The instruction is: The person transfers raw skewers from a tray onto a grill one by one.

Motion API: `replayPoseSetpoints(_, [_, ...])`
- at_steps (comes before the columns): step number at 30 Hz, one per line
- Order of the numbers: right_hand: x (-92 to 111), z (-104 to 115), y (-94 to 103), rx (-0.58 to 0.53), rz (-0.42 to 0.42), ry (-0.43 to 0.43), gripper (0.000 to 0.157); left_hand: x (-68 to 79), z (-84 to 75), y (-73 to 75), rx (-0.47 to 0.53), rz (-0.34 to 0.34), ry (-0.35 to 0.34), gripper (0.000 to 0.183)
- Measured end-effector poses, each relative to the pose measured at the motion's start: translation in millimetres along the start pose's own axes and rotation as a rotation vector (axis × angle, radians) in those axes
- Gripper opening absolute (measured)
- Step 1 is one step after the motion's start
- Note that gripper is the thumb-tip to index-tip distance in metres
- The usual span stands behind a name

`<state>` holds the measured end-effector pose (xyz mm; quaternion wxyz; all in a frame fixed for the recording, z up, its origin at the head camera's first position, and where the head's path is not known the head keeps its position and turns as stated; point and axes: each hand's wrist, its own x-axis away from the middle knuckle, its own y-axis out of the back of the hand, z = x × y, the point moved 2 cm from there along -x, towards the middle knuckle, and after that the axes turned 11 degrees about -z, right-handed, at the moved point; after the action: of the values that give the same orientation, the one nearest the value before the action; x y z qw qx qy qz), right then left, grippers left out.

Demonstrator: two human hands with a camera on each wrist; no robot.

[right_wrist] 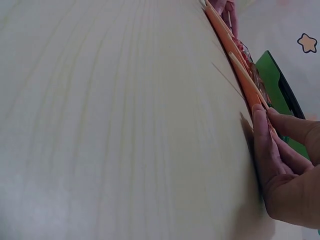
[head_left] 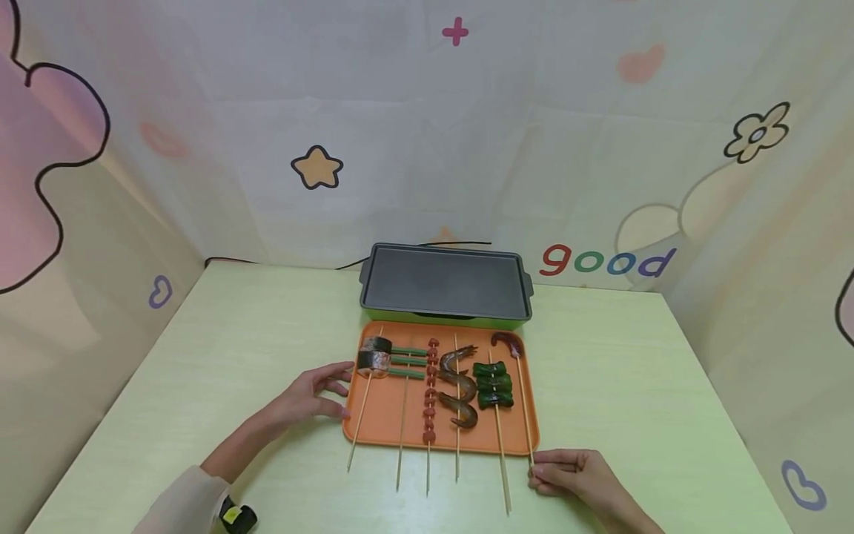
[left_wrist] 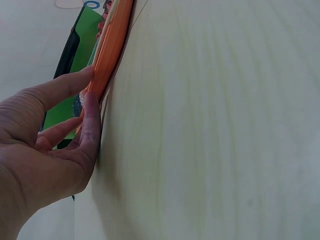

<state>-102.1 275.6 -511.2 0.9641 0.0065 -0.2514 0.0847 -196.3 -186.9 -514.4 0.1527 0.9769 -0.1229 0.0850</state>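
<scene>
On an orange tray (head_left: pixel 373 434) several food skewers lie side by side: a white-and-dark roll skewer (head_left: pixel 374 357), green stalks (head_left: pixel 408 362), a row of small red pieces (head_left: pixel 430 393), a shrimp skewer (head_left: pixel 460 393) and a green pepper skewer (head_left: pixel 494 384). My left hand (head_left: pixel 312 393) touches the tray's left edge, fingers and thumb spread along it. By the front right corner, my right hand (head_left: pixel 577 478) pinches the lower stick of the dark red tentacle skewer (head_left: pixel 510 343). In the right wrist view, its fingertips (right_wrist: pixel 259 112) meet right at the tray's corner.
A dark flat griddle (head_left: pixel 447 282) with a green base stands directly behind the tray. Black cord (head_left: pixel 230 259) lies along the back edge of the pale table (head_left: pixel 267 319). Printed cloth (head_left: pixel 414 111) surrounds the back and sides. Stick ends overhang the tray's front.
</scene>
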Motion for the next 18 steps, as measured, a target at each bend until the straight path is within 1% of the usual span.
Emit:
replayPoseSetpoints(7, [-1.3,-0.9,-1.8,0.055,0.030,0.018,0.051,0.3,0.5,0.6,-0.001,-0.001,0.003,0.081])
replayPoseSetpoints(11, [-1.1,-0.6,-0.6,0.045,0.049,0.015,0.048,0.4,0.2,0.7,0.006,0.001,0.005,0.081])
replayPoseSetpoints(18, [1.6,-0.6,3.9,-0.004,0.076,0.009,0.044,0.9,-0.3,0.7,0.014,0.002,-0.001,0.080])
